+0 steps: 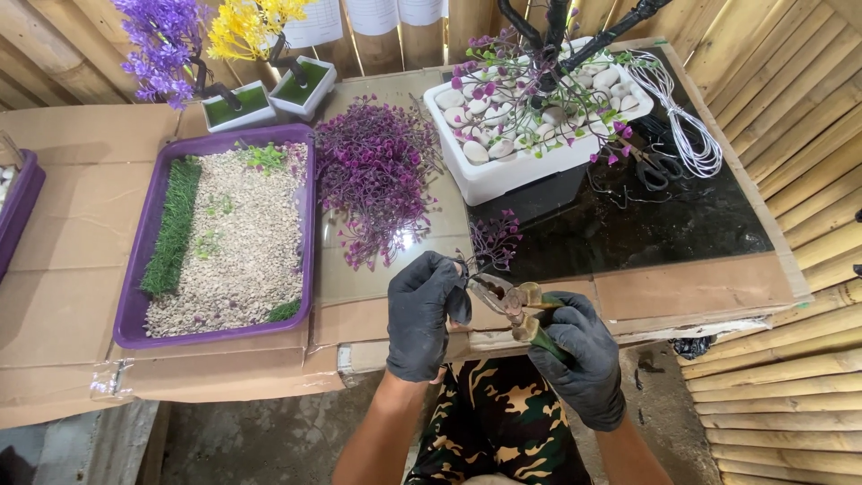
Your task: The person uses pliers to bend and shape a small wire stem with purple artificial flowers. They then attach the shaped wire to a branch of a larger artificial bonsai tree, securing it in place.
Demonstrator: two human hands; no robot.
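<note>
Purple tray (135, 296) of gravel left, loose purple sprigs (373, 180) and white planter (503, 175) beyond on table (81, 233). Left hand (422, 314) fingers pinch small purple sprig (494, 241), probably by its wire stem. Right hand (584, 364) grips pliers (516, 310), nose at left fingertips.

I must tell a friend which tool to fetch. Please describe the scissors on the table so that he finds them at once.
Start at the white rectangular planter filled with pale stones. On the dark glass just right of it lie the scissors, beside a coil of white wire. They are the only dark, two-looped tool lying there.
</note>
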